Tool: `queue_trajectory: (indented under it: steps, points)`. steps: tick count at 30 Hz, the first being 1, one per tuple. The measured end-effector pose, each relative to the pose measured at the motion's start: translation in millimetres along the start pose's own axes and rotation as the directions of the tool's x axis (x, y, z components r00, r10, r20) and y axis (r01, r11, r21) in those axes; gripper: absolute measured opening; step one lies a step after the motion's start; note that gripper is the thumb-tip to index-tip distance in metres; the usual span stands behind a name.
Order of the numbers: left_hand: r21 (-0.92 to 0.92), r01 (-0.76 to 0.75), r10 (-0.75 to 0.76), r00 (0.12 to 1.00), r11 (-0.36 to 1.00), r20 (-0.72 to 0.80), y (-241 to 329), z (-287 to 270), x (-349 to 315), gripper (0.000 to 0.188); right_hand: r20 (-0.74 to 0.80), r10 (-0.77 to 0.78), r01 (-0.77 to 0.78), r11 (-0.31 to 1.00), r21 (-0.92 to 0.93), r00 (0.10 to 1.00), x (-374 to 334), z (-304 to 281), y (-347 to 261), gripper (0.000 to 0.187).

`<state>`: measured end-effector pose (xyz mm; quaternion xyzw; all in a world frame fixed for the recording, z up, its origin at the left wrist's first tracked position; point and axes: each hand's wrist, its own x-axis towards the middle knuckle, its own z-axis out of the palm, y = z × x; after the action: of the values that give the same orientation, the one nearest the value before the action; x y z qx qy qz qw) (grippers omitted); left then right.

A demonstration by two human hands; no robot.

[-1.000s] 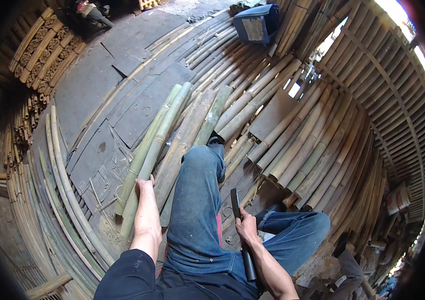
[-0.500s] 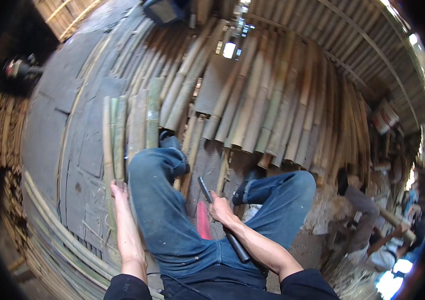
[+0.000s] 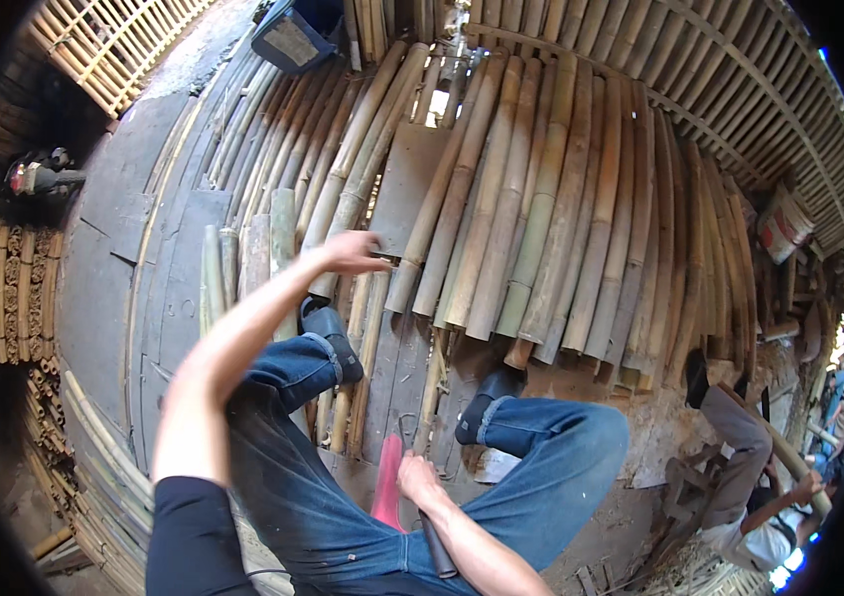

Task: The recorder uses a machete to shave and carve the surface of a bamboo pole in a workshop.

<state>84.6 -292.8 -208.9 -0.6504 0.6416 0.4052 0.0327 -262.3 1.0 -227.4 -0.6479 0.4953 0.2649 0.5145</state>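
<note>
My left hand (image 3: 351, 253) is stretched forward over the bamboo poles, fingers apart and holding nothing. It is nearest to the lower ends of the halved-looking bamboo poles (image 3: 410, 273) and a flat grey board (image 3: 407, 184). Between my thighs, my right hand (image 3: 420, 479) is closed round a knife with a long black handle (image 3: 437, 548). Its narrow blade end is hard to make out beyond the fist. Beside that fist a red, tapering piece (image 3: 388, 485) stands out against the grey floor boards.
Bamboo poles (image 3: 541, 219) lie in a broad row ahead. Short green-grey pieces (image 3: 211, 273) lie beyond my left knee. Bundled bamboo (image 3: 13, 288) is stacked at far left. A blue bin (image 3: 293, 38) stands at the back. At right another person (image 3: 765, 517) holds a pole.
My left hand has left the bamboo strip beside my left knee and swung forward and right over the poles. My right hand, still gripping the knife, has come slightly nearer my body.
</note>
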Motion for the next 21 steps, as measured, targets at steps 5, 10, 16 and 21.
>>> queue_trajectory:
  steps: [5,10,16,21]
  points:
    - [-0.362,0.122,-0.143,0.989,0.924,-0.032,86.1,150.4,119.0,0.095,0.076,0.104,-0.108,0.993,0.039,0.992,2.3,18.7,-15.7,0.038]
    - [-0.335,0.347,-0.458,0.815,0.876,-0.355,161.3,260.2,120.0,0.098,-0.043,-0.129,0.136,0.933,0.334,0.991,-13.0,34.9,-8.1,0.048]
    - [-0.208,0.237,-0.303,0.868,0.949,-0.394,153.7,244.7,128.1,0.085,0.011,-0.2,0.194,0.96,0.203,0.98,-19.9,30.9,-12.4,0.04]
    - [-0.15,0.295,-0.33,0.859,0.944,-0.391,166.0,258.0,126.0,0.085,-0.02,-0.081,0.083,0.971,0.225,0.997,-17.6,39.0,-11.7,0.044]
